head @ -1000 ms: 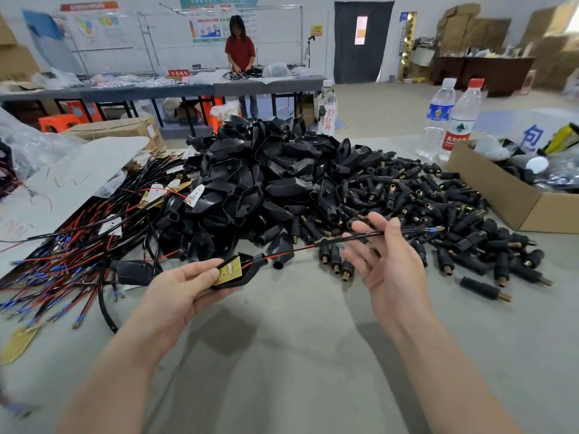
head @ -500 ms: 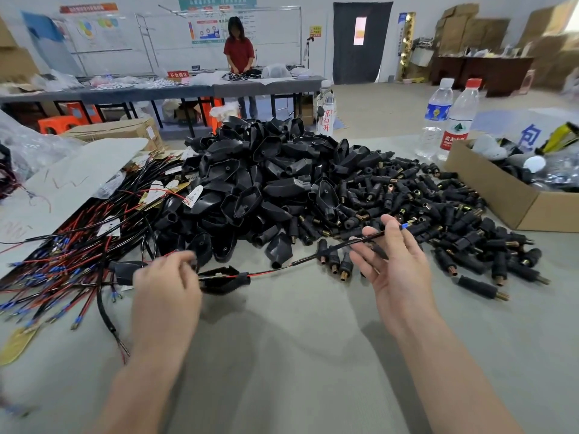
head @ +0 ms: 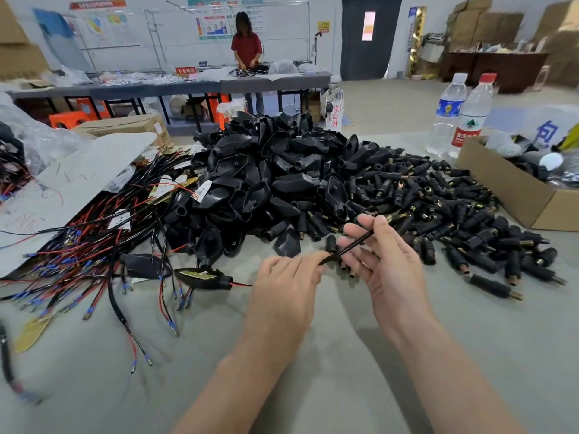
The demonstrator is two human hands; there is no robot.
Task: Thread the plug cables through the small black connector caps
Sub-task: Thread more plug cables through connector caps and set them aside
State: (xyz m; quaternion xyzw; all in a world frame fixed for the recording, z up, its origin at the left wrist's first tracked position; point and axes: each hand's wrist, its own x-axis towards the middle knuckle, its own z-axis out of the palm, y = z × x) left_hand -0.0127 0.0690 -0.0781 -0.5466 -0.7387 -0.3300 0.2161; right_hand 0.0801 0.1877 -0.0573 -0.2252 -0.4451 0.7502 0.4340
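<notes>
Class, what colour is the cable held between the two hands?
The cable is black; head view shows it best.

Hands: two, left hand (head: 283, 286), right hand (head: 390, 267). Bottles (head: 446, 117): three. Open box (head: 513, 195): one. Person (head: 246, 42): one. Shells (head: 266, 170), caps (head: 438, 198), cables (head: 78, 252): heaps, uncountable.

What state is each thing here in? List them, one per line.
Cable: held up between both hands.
Left hand: pinches its near end.
Right hand: pinches its far end.
Plug shell: lying flat, open side up.
Bottles: upright, capped.
Box: open.
</notes>
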